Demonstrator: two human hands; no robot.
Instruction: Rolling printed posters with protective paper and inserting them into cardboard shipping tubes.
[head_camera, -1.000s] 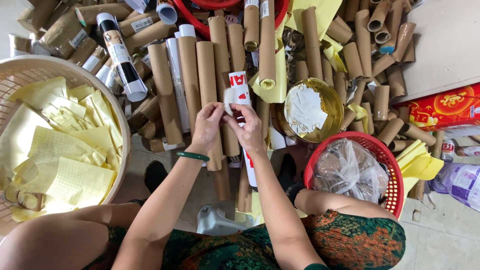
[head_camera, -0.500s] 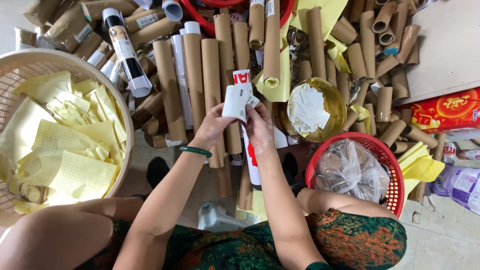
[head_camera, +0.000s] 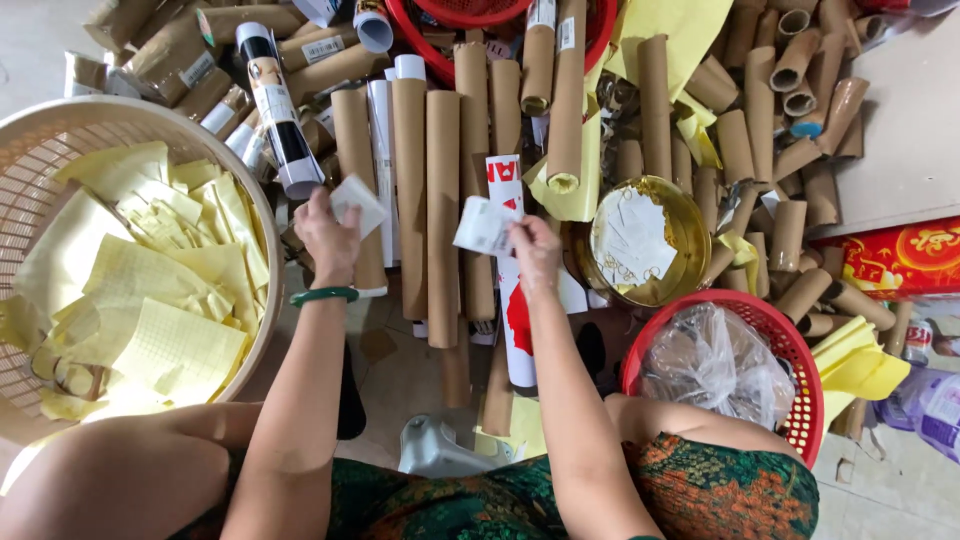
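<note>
At the far left a wide beige basket (head_camera: 262, 215) holds a heap of yellow paper sheets (head_camera: 150, 290). Just to its right the left hand (head_camera: 327, 238), with a green bangle (head_camera: 324, 296) on the wrist, pinches a small white slip (head_camera: 358, 203) between its fingertips, raised over the brown cardboard tubes (head_camera: 428, 200) lying side by side on the floor. A black and white printed tube (head_camera: 275, 110) lies slanted above it, near the basket's rim. The right hand (head_camera: 535, 250) is close by, apart from the left, and pinches a second white slip (head_camera: 485, 226) at its edge, above a red and white printed tube (head_camera: 515, 330). Further right sits a round gold tin (head_camera: 688, 240) with white scraps inside. Below it a red basket (head_camera: 800, 350) holds a crumpled clear plastic bag (head_camera: 715, 365). A red printed box (head_camera: 905, 255) lies at the right edge.
</note>
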